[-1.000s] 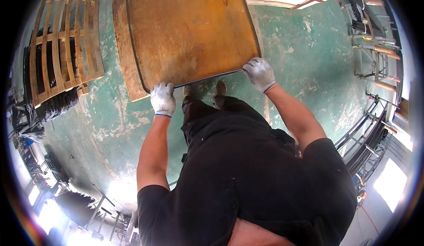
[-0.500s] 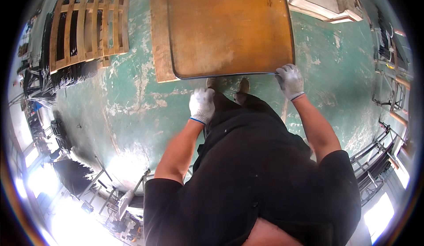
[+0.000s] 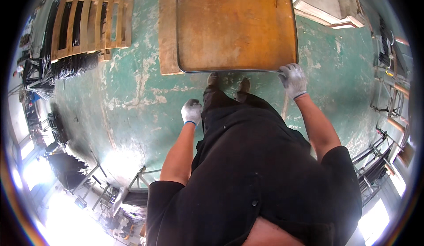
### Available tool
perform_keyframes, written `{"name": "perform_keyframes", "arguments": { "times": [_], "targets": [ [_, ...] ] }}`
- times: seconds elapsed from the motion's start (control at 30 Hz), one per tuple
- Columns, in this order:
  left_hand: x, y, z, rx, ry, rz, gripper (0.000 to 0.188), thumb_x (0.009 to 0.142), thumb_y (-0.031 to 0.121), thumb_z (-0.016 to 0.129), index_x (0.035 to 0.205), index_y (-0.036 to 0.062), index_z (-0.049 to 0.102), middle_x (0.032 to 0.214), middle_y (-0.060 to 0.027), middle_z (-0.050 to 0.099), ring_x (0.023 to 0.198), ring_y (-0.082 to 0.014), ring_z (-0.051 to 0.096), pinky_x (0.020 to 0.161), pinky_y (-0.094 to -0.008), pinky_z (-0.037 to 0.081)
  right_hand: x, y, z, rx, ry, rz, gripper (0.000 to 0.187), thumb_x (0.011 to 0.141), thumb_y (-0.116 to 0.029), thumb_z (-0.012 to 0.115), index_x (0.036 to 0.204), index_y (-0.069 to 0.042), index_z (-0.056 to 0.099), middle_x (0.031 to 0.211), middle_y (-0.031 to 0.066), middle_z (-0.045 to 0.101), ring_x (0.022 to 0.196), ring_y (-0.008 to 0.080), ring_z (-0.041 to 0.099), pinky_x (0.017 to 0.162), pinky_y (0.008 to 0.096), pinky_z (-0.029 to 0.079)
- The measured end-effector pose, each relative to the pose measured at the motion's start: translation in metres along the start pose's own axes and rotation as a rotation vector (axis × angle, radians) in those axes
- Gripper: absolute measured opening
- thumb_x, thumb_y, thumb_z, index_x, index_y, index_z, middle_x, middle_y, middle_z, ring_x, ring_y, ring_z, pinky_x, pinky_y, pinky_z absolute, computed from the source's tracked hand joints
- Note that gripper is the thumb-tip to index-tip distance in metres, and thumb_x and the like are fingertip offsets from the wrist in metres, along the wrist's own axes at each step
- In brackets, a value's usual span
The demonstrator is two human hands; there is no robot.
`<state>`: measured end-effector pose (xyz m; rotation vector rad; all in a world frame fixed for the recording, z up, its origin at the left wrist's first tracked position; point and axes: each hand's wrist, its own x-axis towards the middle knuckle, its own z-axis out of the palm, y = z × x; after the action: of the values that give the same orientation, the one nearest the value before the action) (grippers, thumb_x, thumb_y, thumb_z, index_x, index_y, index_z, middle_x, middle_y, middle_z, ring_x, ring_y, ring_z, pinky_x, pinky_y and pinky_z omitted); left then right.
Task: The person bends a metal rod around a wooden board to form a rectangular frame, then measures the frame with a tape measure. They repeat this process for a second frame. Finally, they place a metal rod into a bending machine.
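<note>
Of two gloved hands, the right hand (image 3: 293,79) is curling its fingers at the edge of one brown panel (image 3: 236,25), just beside its near right corner; whether those fingers are clamping on the thin dark rim (image 3: 177,30) or only touching it, I cannot tell; the left hand (image 3: 191,112) is hanging apart from the panel, near the person's left thigh, its fingers curling down out of sight, so I cannot tell whether they are closing fully; the panel is lying straight ahead, both its near corners rounding, and is overlapping one paler board (image 3: 168,34) that is sticking out along its left side; two shoes (image 3: 213,78) are standing just below the near edge; green floor (image 3: 143,38) is opening on both sides, leftward to one slatted pallet (image 3: 84,50) above dark rods (image 3: 75,64), rightward toward metal racks (image 3: 394,97)
</note>
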<state>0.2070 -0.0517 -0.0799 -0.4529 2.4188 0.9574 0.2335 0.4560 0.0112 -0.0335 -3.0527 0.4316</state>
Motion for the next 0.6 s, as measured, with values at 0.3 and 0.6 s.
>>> {"name": "perform_keyframes", "arguments": {
  "times": [0.3, 0.6],
  "targets": [
    [0.002, 0.0, -0.026, -0.275, 0.179, -0.048, 0.025, 0.092, 0.01, 0.078, 0.113, -0.0019, 0.082, 0.1, -0.0106, 0.083, 0.092, -0.0165, 0.074, 0.089, -0.0327, 0.059, -0.048, -0.023, 0.014, 0.286, 0.016, 0.4, 0.039, 0.097, -0.02, 0.081, 0.134, -0.011, 0.075, 0.125, 0.0139, 0.077, 0.11, 0.0377, 0.075, 0.093, 0.0478, 0.061],
    [0.137, 0.102, -0.135, -0.165, 0.385, 0.26, 0.022, 0.101, 0.019, 0.073, 0.109, -0.0001, 0.081, 0.101, -0.0112, 0.082, 0.092, -0.021, 0.073, 0.091, -0.0395, 0.06, -0.034, -0.067, 0.038, 0.104, -0.35, 0.521, 0.069, 0.116, -0.052, 0.056, 0.164, -0.003, 0.052, 0.154, 0.0192, 0.063, 0.133, 0.0327, 0.065, 0.111, 0.0486, 0.054]
  ]
}}
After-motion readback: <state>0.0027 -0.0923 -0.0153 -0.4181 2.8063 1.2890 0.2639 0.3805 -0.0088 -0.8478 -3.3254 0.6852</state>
